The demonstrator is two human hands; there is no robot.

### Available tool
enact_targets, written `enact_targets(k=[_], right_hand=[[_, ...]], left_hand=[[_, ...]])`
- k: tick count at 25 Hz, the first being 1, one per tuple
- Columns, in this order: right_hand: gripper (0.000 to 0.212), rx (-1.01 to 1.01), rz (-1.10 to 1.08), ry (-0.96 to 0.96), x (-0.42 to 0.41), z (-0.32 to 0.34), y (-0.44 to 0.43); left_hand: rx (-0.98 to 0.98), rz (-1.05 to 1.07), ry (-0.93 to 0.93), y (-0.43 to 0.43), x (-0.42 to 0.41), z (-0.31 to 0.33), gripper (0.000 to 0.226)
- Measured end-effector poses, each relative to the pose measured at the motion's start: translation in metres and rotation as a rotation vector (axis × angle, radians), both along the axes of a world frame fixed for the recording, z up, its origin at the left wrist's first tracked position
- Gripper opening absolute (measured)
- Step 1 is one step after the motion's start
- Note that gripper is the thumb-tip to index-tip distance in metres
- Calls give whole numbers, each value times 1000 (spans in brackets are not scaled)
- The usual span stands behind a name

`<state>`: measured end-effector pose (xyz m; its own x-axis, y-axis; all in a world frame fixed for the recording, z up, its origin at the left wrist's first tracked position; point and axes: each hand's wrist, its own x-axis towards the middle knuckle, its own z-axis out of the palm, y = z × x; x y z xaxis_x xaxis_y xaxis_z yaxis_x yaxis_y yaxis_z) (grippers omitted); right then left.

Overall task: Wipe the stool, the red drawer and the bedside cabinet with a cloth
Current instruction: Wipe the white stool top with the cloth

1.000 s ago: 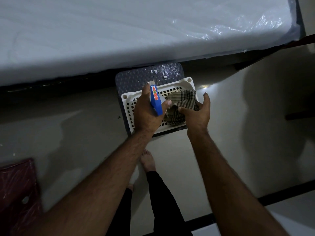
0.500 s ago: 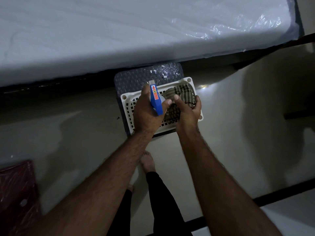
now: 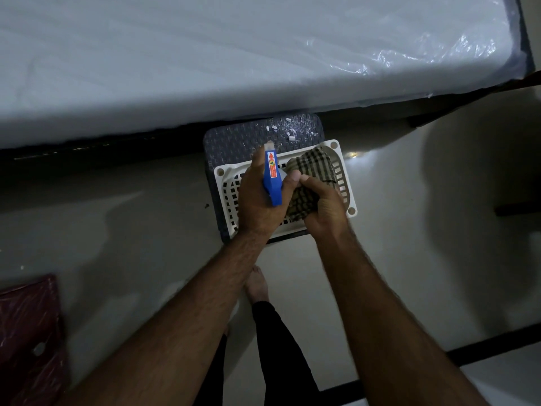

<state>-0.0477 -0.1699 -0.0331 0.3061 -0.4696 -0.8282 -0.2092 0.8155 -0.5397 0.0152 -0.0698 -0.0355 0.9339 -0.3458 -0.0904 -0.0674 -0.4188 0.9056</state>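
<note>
1. Over the stool (image 3: pixel 234 142), down by the edge of the bed (image 3: pixel 205 54), I see both hands working close together – their fingertips almost meet.
2. My view has the left hand (image 3: pixel 259 203) wrapped round a blue spray bottle (image 3: pixel 272 180), forefinger stretched along its side, nozzle pointing away toward the bed.
3. The right hand (image 3: pixel 325 209) is bunched round a checked cloth (image 3: pixel 310 171), fingers curled into it; the free end of the cloth spills over the far corner of a white slotted basket (image 3: pixel 343 164).
4. That basket sits on the stool's dark woven top, covering the near part of it.
5. A scatter of small white bits (image 3: pixel 291 138) lies on the bare far strip of the stool – just beside the bed.
6. The red drawer (image 3: pixel 26 332) rests on the pale floor (image 3: pixel 117 230) at lower left, well apart from the hands.
7. One bare foot (image 3: pixel 257 284) stands just short of the stool.
</note>
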Motion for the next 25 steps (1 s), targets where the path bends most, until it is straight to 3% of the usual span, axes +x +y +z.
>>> enact_targets(k=[3,6,8,10,18,23,25], right_hand=[[54,-37,73,-1,-1,4,-2],[60,-159,233,0,0,14,-3],[46,-247,343,6,4,26,-2],[46,-285,369,-27,11,38,1],[61,-186,419,-142,61,52,72],[58,-147,563,-241,92,71,153],[45,-178,655,-245,102,78,189]], left_hand=[[-75,-18,29,7,1,6,58],[-96,-46,37,17,4,12,47],[-109,-18,28,26,7,19,39],[-160,24,61,35,11,29,41],[-259,239,-1,122,48,62,31],[-256,446,-66,202,56,67,38],[-267,536,-83,233,54,68,31]])
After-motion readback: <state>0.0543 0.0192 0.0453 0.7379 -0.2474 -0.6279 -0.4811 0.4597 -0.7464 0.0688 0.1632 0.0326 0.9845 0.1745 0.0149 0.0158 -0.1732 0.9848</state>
